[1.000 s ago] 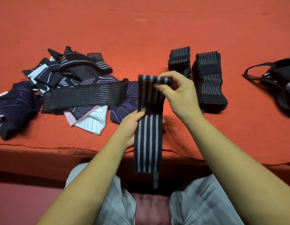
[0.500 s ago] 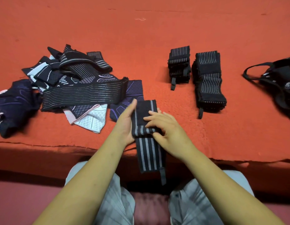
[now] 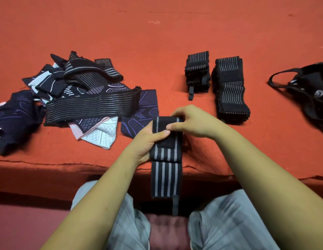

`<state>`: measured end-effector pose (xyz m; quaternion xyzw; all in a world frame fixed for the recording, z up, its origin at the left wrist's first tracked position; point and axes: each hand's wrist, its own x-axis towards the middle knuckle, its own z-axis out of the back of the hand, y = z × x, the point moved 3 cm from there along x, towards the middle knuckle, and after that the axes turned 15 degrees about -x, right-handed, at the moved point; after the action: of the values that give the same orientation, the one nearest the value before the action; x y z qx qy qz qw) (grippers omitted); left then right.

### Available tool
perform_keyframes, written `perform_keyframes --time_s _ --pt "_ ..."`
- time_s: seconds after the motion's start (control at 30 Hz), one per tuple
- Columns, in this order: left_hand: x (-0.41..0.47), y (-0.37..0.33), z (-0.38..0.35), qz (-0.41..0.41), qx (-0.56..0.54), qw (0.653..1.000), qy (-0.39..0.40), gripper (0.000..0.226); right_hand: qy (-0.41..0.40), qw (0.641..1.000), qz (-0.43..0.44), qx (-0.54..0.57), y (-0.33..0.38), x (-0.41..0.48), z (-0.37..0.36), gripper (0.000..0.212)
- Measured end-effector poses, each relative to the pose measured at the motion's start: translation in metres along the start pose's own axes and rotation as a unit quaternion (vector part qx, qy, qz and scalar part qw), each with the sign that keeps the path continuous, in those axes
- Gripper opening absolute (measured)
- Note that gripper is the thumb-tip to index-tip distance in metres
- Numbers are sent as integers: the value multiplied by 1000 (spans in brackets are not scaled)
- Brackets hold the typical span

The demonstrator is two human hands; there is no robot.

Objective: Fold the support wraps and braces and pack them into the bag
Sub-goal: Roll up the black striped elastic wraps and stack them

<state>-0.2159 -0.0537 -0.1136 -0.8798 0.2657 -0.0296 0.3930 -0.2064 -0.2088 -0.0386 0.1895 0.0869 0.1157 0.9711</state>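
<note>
– Far left on the orange surface (image 3: 175,33): loose pile of unfolded wraps and braces (image 3: 66,83). Dark navy brace (image 3: 14,116) at its left end. Long black band (image 3: 92,107) with thin pale lines lies across the front of the pile.

– Under the band?

– White-and-pink brace (image 3: 101,134) pokes out toward the near edge. Purple-lined navy brace (image 3: 140,112) just right of it, lying flat.

– Hands?

– Left hand (image 3: 148,141) grips the left edge of the grey-striped wrap (image 3: 166,175), thumb on top of the folded part. Right hand (image 3: 195,121) pinches the far folded end, fingers curled over it. Thumb tips sit close together on top.

– Where's the wrap itself?

– Folded part is on the surface by the front edge, between both hands. The rest hangs over the edge toward the lap, with a loop tab (image 3: 175,204) at the bottom end.

– Right of that?

– Two folded stacks side by side, not touching: small stack (image 3: 197,69) with a tab sticking out toward the camera, then a longer stack (image 3: 231,89). Black bag (image 3: 312,91) far right, handle lying on the surface, partly cut off by the frame. Can't tell what's inside.
</note>
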Motion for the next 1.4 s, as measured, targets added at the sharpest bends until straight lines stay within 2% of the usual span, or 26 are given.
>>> perform_keyframes --time_s 0.1,0.2,0.3,0.4,0.57,0.67,0.8,0.9,1.07,1.2,1.33,1.4 --pt "0 1 -1 3 4 1000 0 59 -4 1000 19 -12 4 3 7 21" --pt "2 1 -3 3 -27 1000 2 55 -96 995 23 -31 9 4 13 14" --pt "2 1 -6 22 -42 999 7 43 -218 976 29 6 9 4 22 21" --pt "4 2 -5 46 -68 997 -4 41 -301 951 59 32 12 -1 29 25" --pt "8 2 -5 56 -111 992 -31 36 -359 924 126 33 23 -13 24 26" --pt "8 3 -7 66 -131 989 -27 39 -396 909 127 44 24 -17 21 26" --pt "9 0 -7 53 -172 983 -47 34 -385 910 146 50 26 -25 10 32" --pt "9 -3 -1 47 -189 978 -73 33 -343 922 175 42 25 -33 -9 42" --pt "7 -9 2 40 -212 972 -93 46 -272 948 159 54 16 -40 -50 46" --pt "4 -11 1 33 -177 981 -79 68 -249 957 134 69 8 -44 -66 43" --pt "2 -6 -4 -1 -121 990 -70 47 -244 958 102 112 11 -50 -71 20" --pt "1 -5 -6 -17 -113 992 -57 43 -284 949 36 133 12 -49 -74 33"
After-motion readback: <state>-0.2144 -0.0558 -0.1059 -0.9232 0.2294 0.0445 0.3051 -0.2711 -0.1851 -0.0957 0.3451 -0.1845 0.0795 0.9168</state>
